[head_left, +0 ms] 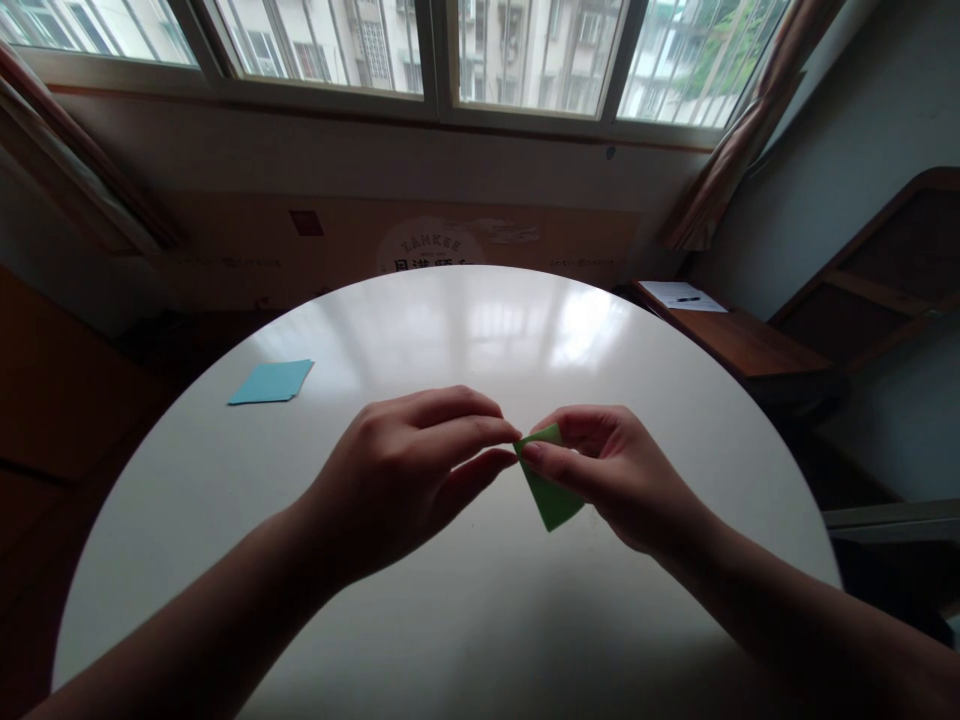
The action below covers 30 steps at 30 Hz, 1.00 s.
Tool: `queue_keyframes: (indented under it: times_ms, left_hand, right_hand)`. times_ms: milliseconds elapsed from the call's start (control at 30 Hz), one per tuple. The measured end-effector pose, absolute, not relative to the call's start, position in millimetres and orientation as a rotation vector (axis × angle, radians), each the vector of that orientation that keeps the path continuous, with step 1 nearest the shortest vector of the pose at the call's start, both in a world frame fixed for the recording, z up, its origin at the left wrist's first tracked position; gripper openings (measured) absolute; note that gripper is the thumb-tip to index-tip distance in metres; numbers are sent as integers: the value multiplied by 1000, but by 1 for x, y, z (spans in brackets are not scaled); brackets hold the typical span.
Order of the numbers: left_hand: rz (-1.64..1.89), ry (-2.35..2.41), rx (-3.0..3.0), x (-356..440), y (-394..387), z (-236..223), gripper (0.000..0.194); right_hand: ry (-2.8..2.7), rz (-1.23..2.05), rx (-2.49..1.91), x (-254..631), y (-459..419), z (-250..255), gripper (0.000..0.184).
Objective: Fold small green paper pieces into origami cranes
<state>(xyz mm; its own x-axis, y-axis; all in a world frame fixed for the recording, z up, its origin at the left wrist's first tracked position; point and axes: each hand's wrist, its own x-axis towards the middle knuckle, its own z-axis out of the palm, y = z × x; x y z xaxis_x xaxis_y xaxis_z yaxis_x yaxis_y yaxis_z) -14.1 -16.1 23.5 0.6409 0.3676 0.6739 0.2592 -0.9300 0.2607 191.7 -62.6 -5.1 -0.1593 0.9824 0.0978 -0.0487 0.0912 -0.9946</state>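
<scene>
A small piece of green folded paper (pixel 553 502) is held up over the white round table (pixel 360 640). My right hand (pixel 622 465) grips it, thumb in front and fingers behind, covering part of the paper. My left hand (pixel 420 460) pinches the paper's left corner between thumb and fingertips. The tips of both hands nearly meet at that corner. One edge of the paper points down toward the tabletop.
A stack of light blue paper squares (pixel 271 382) lies at the table's left. Beyond the table's right edge stands a wooden side table (pixel 765 340) with a white sheet (pixel 675 293) and a pen (pixel 688 299). Windows (pixel 525 60) and curtains line the far wall.
</scene>
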Motion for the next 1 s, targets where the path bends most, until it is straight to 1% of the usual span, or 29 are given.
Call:
queue_keyframes:
  times_ms: [100,167,333,467,800,1000]
  left_hand:
    - [1161,636,2500,-12,-17,25,8]
    - [1099,735,2299,-10,-18,26,5]
    - [856,799,1932,-4,-21,25,9]
    - [738,812,1721,0,-21,24,13]
    - [694,790,1544,1,-18,23,9]
    - [728,811,1532,1,-20,23,6]
  right_hand:
    - [-1336,1262,-1028,192,-62,-5,9]
    - [-1338,1248,-1023,192,-62,-5,10]
    - [-1354,1218,-1032,191,-63,-3,8]
    - [-1373,1200,-1038,191,-64,-2,9]
    - [-1254,1281,-991,192,-60,-7,11]
    - [-1153,1343,-970,192,-58,-6,18]
